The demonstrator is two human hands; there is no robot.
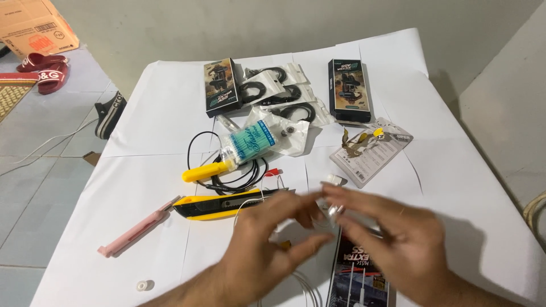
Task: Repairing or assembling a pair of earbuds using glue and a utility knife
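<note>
Both hands meet over the white paper sheets [142, 187] on the floor: the left hand [267, 244] and the right hand [392, 239] pinch a small white cable [331, 211] between their fingertips, though motion blur hides the exact grip. Just under the right hand lies a dark product box [361, 276], and beside the left hand's fingers sits a yellow utility knife [219, 206]. Farther off lie a pink tool [136, 230], a yellow-handled tool [206, 171] and two more dark boxes [219, 86].
</note>
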